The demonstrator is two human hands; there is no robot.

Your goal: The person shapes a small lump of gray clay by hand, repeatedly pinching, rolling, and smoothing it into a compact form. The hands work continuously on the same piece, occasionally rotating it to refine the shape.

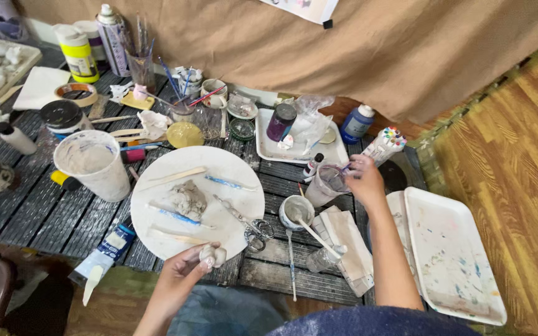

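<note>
The round white board (pixel 231 163) sits in the middle of the dark slatted surface (pixel 26 211). At its near edge, the left hand (pixel 185 274) pinches a small pale lump of clay (pixel 213 255) between closed fingers. To the right of the board, the right hand (pixel 363 180) grips the rim of a clear plastic cup (pixel 326 185). A grey clay mound (pixel 188 199) lies on the board, with metal scissors (pixel 253 229) at its right edge.

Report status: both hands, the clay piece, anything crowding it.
Left hand grips small grey clay figure over round white board. Right hand at clear plastic cup. Scissors lie close by.
</note>
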